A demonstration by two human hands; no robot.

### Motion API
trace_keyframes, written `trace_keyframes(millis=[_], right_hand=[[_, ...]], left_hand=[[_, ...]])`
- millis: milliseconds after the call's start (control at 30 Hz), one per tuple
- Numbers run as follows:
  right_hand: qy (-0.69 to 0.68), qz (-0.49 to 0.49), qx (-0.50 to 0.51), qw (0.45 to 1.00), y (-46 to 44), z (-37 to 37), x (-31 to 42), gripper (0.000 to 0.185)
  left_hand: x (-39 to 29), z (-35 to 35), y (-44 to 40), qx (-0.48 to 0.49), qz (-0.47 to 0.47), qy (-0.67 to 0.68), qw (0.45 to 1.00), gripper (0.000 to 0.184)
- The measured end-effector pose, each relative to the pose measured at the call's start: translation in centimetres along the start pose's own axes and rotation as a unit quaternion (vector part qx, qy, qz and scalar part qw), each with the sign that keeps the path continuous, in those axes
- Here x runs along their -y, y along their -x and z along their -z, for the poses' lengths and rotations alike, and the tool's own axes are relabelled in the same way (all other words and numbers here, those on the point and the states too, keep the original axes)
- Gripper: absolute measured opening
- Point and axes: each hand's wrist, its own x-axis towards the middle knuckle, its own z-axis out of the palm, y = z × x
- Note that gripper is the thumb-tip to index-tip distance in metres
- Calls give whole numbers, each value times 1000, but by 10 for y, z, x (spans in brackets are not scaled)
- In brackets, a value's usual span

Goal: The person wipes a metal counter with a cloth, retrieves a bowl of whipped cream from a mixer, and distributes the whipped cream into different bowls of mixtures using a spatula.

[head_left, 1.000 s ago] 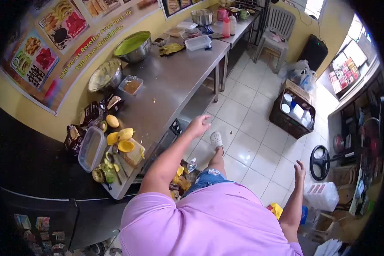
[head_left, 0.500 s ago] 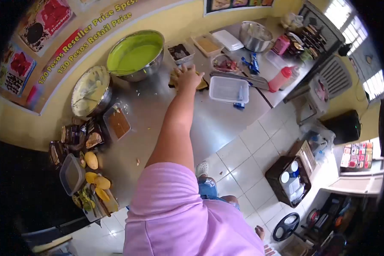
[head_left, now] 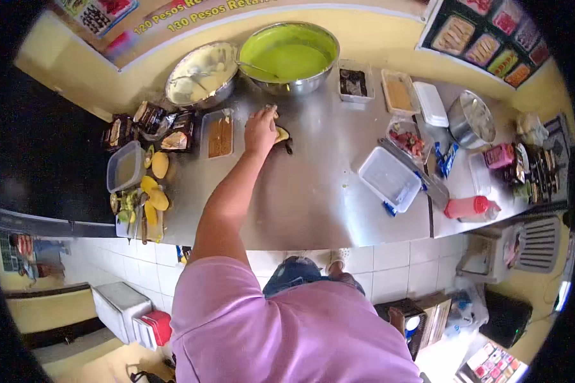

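Observation:
My left hand (head_left: 260, 127) is on the steel table (head_left: 306, 191), below the green bowl. Its fingers are bent over a folded yellowish cloth (head_left: 281, 135) with a dark edge, which shows at the right side of the hand. Just left of it stands a clear tub with a brown block or crumb layer (head_left: 220, 138). Beyond it are a large steel bowl of green batter (head_left: 289, 60) and a steel bowl with pale cream (head_left: 201, 80), each with a utensil inside. My right hand is out of view.
Mangoes (head_left: 160, 165), peels and a knife lie at the left end beside an empty-looking tub (head_left: 125, 167). To the right are a clear container (head_left: 390, 179), a red squeeze bottle (head_left: 466, 208), blue packets (head_left: 447, 159) and a steel pot (head_left: 471, 119). The table's front edge runs before my body.
My left hand has swept the cloth leftward over the table, from near the dark-filled tub to beside the brown-filled one. My view has turned left.

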Motion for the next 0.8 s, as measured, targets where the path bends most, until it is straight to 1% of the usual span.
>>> trace_keyframes(millis=[33, 67, 100, 133, 167, 200, 267, 300, 333, 367, 400, 433, 500, 533, 567, 600, 633, 700, 767, 800], right_hand=[[16, 65, -17, 998, -18, 23, 28, 21], [100, 253, -37, 962, -56, 38, 0, 23], [-212, 73, 5, 975, -47, 56, 67, 22], [-82, 40, 16, 996, -45, 71, 123, 22], [51, 3, 25, 998, -48, 81, 149, 22], [56, 93, 95, 990, -67, 93, 135, 17], [171, 251, 87, 949, -100, 102, 86, 16], [208, 217, 132, 945, -104, 115, 90, 16], [296, 336, 120, 886, -101, 121, 122, 16], [160, 248, 161, 942, -100, 123, 132, 16], [24, 152, 197, 968, -105, 125, 135, 16], [121, 49, 214, 968, -129, 129, 118, 15], [106, 54, 246, 962, -187, 135, 67, 23], [315, 308, 197, 876, -171, 132, 116, 22], [334, 281, 204, 876, -178, 129, 133, 22], [351, 252, 207, 878, -188, 127, 139, 21], [301, 284, 207, 887, -187, 129, 151, 21], [314, 306, 180, 881, -185, 126, 170, 20], [299, 286, 184, 892, -171, 133, 167, 20], [284, 271, 188, 900, -169, 132, 168, 19]], left_hand=[[21, -18, -22, 14, 52, 55, 997, 41], [20, -22, -35, 0, 104, -7, 995, 49], [22, -30, -49, -13, 154, -69, 986, 57], [55, -70, -51, 19, 158, -166, 973, 74], [51, -71, -46, 26, 188, -153, 970, 75], [39, -65, -43, 36, 216, -139, 966, 76], [32, -53, -34, 54, 213, -158, 963, 72], [31, -48, -22, 72, 204, -181, 959, 70], [34, -46, -4, 45, 194, -176, 964, 68], [34, -45, 19, 29, 178, -189, 965, 68], [29, -40, 43, 12, 164, -201, 966, 68], [4, -11, 66, 31, 185, -166, 968, 67], [-18, 21, 118, 33, 148, -195, 969, 66], [-14, 26, 150, -4, 113, -183, 977, 60], [-13, 44, 177, -7, 123, -192, 974, 60], [-11, 65, 202, 8, 107, -217, 970, 57], [-3, 85, 226, 25, 89, -239, 967, 55], [52, 109, 284, 75, 102, -306, 943, 55], [87, 152, 315, 95, 158, -261, 947, 59], [84, 174, 324, 101, 201, -291, 930, 60]])
